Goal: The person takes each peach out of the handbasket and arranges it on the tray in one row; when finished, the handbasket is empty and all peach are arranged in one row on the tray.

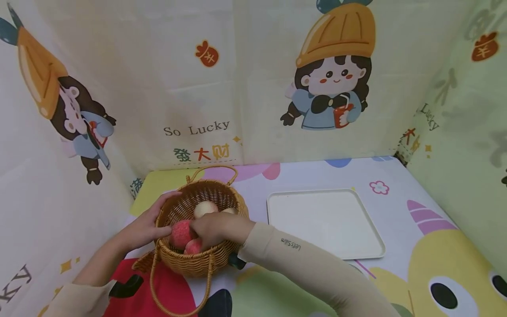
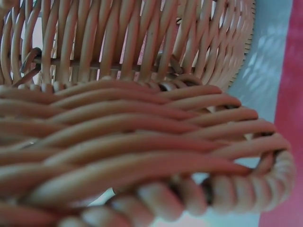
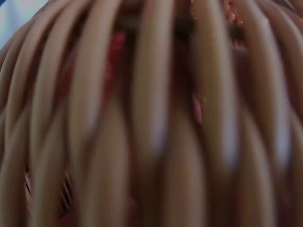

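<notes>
Head view puts your right hand (image 1: 211, 229) down inside the round, tan woven-wicker basket (image 1: 190, 266), its fingertips hidden, so whether it holds anything you cannot tell. The rough-skinned, deep pink-red ball-shaped fruit (image 1: 181, 234) lies just left of that hand, between it and your left thumb, low against the basket's near-left wall. Your right hand looks nearer, though the left thumb is close too; contact there is unclear. Your left hand (image 1: 149, 222) is spread wide at the left rim. The fruit shows no clear long axis, so its facing should matter little. Just below it sits a smaller pink-red round fruit (image 1: 192, 247), partly covered; behind is a smooth, cream-coloured round fruit (image 1: 205, 209).
</notes>
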`<action>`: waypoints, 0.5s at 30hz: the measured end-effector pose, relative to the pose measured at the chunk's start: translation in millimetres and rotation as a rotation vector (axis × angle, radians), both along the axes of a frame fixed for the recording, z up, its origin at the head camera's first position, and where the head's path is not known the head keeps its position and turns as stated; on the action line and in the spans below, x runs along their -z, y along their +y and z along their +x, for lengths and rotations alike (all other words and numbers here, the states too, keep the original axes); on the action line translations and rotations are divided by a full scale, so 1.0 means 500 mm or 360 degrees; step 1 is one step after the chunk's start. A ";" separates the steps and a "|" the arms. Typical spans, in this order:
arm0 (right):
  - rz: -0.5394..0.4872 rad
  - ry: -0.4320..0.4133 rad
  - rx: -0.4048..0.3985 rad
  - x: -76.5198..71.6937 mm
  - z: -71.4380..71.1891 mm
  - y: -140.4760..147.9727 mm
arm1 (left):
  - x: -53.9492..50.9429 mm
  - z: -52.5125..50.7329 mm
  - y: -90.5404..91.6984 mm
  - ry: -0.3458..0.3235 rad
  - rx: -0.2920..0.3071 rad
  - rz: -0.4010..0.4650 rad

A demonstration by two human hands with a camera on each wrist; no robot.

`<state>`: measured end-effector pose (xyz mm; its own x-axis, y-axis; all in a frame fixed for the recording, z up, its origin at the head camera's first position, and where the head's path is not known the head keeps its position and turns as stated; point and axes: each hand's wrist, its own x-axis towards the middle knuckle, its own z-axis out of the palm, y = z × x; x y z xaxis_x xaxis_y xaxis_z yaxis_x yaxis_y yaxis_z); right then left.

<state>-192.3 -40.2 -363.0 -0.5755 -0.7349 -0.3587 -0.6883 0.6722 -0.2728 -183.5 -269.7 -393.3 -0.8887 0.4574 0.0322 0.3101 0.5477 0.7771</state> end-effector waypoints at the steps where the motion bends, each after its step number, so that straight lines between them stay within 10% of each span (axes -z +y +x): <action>1: -0.0001 0.0014 -0.0011 0.002 0.002 -0.003 | 0.000 0.000 0.000 0.0002 0.0000 -0.0004; 15: -0.0030 0.0147 0.0117 0.006 0.005 -0.002 | -0.002 0.003 0.001 0.0037 0.0012 0.0000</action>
